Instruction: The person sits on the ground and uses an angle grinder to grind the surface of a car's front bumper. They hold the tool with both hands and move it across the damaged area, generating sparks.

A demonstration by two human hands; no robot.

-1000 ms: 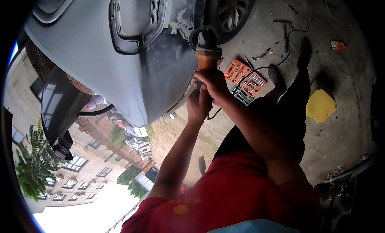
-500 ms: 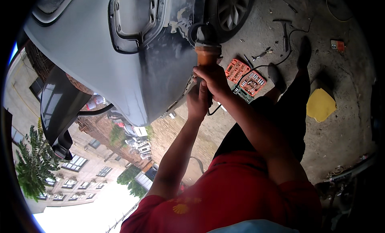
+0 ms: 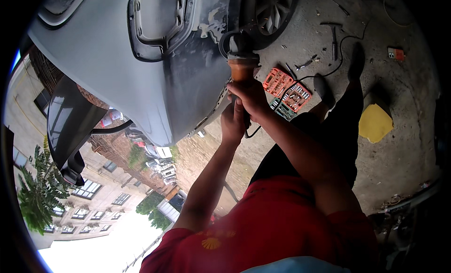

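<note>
An orange-and-black angle grinder (image 3: 242, 66) is held at the grey car body (image 3: 108, 57), with its dark guard against the sanded, patchy panel beside the wheel (image 3: 270, 15). My left hand (image 3: 232, 125) is closed round the grinder's rear handle. My right hand (image 3: 249, 97) grips the body just above it, fingers wrapped round. The black cord hangs below my hands. A few tiny orange specks show near the guard; the disc's contact point is hidden behind the tool.
Open orange socket cases (image 3: 277, 83) and a green case (image 3: 282, 108) lie on the concrete near my feet, with scattered tools, a hammer (image 3: 334, 45), a cable, a small orange-and-white box (image 3: 395, 53) and a yellow pad (image 3: 376, 123). A building and trees stand beyond the car.
The grinder has shifted very slightly. Small orange specks now show by the guard. Both hands keep the same grip.
</note>
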